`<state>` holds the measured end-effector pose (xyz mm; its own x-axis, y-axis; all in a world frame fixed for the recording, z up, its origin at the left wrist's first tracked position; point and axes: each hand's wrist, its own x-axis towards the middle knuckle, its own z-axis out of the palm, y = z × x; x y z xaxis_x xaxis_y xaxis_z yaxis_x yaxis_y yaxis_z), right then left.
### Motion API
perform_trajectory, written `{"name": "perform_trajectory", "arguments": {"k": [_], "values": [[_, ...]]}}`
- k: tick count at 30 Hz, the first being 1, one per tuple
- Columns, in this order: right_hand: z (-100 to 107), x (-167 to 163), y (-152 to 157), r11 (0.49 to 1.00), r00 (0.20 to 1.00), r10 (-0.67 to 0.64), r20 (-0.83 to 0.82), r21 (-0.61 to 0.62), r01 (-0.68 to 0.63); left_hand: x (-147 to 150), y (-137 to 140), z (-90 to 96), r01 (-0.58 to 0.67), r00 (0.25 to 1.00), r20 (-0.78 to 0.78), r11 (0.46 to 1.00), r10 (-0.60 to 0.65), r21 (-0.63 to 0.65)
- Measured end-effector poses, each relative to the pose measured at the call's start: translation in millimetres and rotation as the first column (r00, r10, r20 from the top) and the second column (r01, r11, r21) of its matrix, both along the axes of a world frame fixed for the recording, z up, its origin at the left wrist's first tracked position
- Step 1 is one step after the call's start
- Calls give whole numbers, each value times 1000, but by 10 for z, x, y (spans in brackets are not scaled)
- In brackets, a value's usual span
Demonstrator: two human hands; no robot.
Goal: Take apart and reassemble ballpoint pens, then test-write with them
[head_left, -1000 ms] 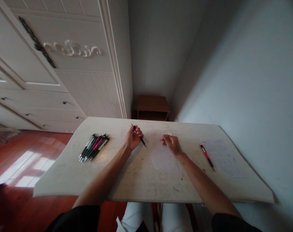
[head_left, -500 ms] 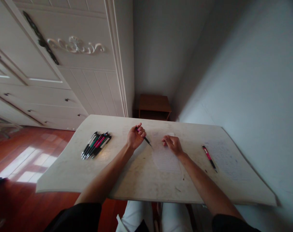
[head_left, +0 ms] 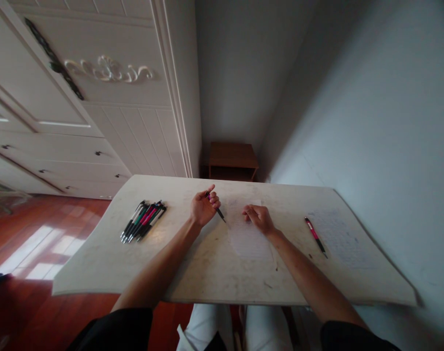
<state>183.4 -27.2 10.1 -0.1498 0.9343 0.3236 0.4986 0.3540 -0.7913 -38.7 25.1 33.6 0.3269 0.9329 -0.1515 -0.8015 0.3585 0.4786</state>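
My left hand (head_left: 204,208) is closed around a pen (head_left: 220,214), whose dark front end points down to the right; part of a pinkish-purple barrel shows between the fingers. One finger or the thumb sticks up away from the grip. My right hand (head_left: 260,218) is curled shut over the upper part of a lined paper sheet (head_left: 249,246); whether anything small sits in its fingers is hidden. To the left lies a bunch of pens (head_left: 143,222) in white, green, pink and black. A single red and black pen (head_left: 316,237) rests on the right.
Everything lies on a worn off-white table (head_left: 192,278). At the right, another written sheet (head_left: 341,239) lies near the wall. Small dark specks dot the tabletop. A white cabinet (head_left: 141,131) stands beyond the left side, and a low brown wooden stand (head_left: 232,155) sits behind the table.
The view has shifted slightly. My left hand has turned a little with the pen still held, and its raised finger stands out more. My right hand stays almost in place.
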Motion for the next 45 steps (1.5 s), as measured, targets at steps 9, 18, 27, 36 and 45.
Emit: {"name": "perform_trajectory", "arguments": {"k": [9,18,27,36,45], "values": [[7,-9,5,1000,1000,11,28,20,-12,14,-21,22,116,983,147,992,-107,-53],[12,-9,5,1000,999,21,29,8,-21,-2,0,-41,172,971,168,985,-168,-8],[29,-25,-1,1000,999,29,23,-2,-29,-19,-46,16,315,936,161,949,-314,19],[19,-17,5,999,999,30,15,-30,-30,-27,-41,38,236,958,177,971,-225,-44],[11,-15,10,999,999,31,28,-23,-31,-32,-51,54,252,950,199,967,-239,-45]]}}
